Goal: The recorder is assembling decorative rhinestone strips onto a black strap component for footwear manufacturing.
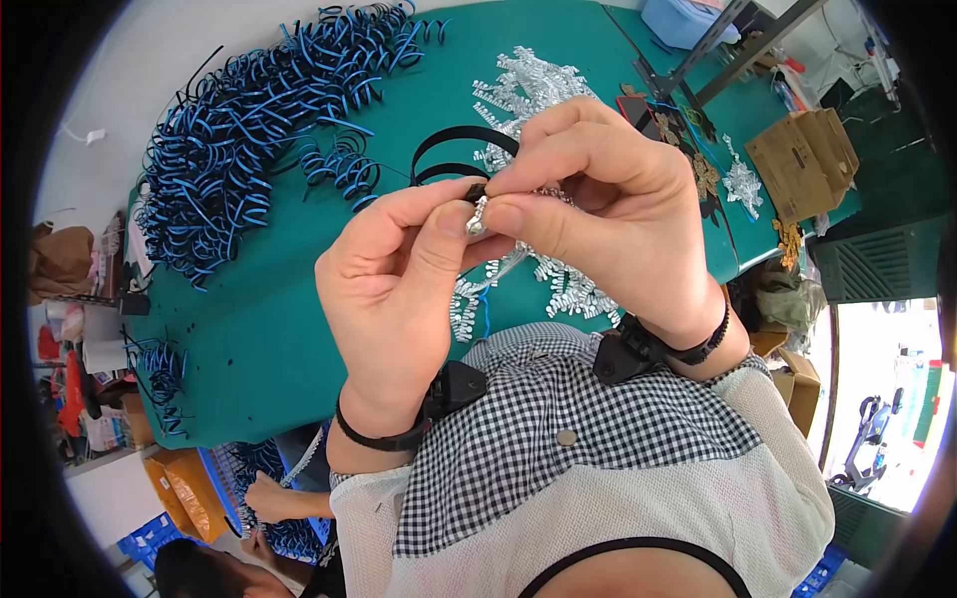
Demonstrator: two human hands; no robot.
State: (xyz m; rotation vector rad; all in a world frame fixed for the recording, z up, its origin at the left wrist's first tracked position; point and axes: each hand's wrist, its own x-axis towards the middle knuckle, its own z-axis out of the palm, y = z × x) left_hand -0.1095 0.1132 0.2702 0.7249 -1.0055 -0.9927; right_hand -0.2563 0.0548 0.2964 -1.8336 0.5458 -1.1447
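Observation:
My left hand (391,269) and my right hand (618,199) meet above the table, fingertips almost touching. Pinched between both thumbs and index fingers is a small silver metal piece (477,217), set against a dark end at the fingertips. A narrow black band (461,133) loops up behind the fingers and runs to the right hand; where it joins the metal piece is hidden by my fingers. Beyond and below the hands lies a heap of silver metal pieces in comb-like strips (538,85).
A large pile of black-and-blue coiled strips (269,130) covers the far left of the green table (269,339). Cardboard box (802,164), bronze-coloured pieces (706,179) and metal posts stand at right. Another person's hand (267,496) works beside a blue crate at lower left.

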